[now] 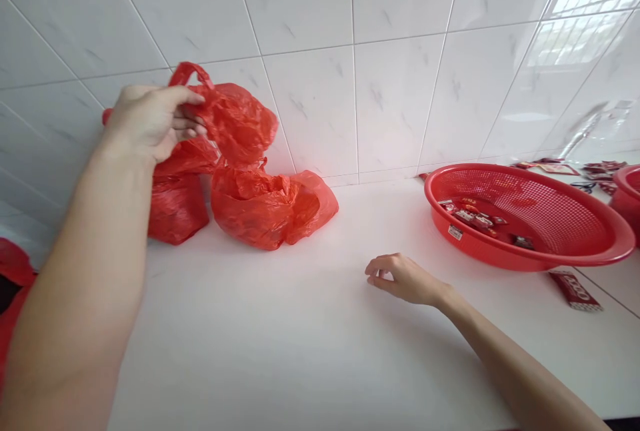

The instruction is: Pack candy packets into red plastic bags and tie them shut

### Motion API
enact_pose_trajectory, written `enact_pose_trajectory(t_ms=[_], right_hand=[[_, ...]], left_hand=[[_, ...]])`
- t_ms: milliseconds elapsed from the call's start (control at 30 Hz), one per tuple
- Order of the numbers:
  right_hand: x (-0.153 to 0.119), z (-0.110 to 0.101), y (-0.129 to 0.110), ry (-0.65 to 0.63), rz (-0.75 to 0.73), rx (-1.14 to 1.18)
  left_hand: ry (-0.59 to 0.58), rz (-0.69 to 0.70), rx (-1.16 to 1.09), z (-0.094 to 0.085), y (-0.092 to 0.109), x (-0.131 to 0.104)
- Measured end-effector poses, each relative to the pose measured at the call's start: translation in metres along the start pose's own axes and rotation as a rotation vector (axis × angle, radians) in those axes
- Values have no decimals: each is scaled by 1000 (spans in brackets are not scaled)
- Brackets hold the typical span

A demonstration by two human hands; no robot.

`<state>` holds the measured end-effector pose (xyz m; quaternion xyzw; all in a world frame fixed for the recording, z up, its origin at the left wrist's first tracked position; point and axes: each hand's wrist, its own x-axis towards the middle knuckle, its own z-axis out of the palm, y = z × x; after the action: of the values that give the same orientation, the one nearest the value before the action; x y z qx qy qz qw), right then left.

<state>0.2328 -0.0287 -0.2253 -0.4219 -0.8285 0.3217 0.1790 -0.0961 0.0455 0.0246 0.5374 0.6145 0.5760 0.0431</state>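
At the upper left, my left hand (150, 121) is closed on a crumpled red plastic bag (240, 121), raised above the other bags. Below it, a red bag (177, 208) stands on the counter against the wall, and another crumpled red bag (260, 208) lies to its right. My right hand (400, 278) is just over the white counter (280, 338), right of centre, its thumb and fingertips curled close together. Nothing shows between them. A red perforated basket (500, 251) with small packets (475, 219) in it is beyond my right hand.
A dark red packet (575, 291) lies in front of the basket. Behind it are more red packets (603, 170) and clear plastic (583, 134). A second red container (629, 194) is cut off at the right edge. White tiled wall (395, 104) closes off the back.
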Motion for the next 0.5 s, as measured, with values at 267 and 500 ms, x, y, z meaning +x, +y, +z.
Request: enact_pose_trajectory(t_ms=[267, 500], right_hand=[[-5, -16, -13, 439, -121, 667], [4, -20, -5, 717, -32, 845]], left_hand=[[-726, 41, -382, 65, -15, -121], [-963, 60, -536, 103, -41, -180]])
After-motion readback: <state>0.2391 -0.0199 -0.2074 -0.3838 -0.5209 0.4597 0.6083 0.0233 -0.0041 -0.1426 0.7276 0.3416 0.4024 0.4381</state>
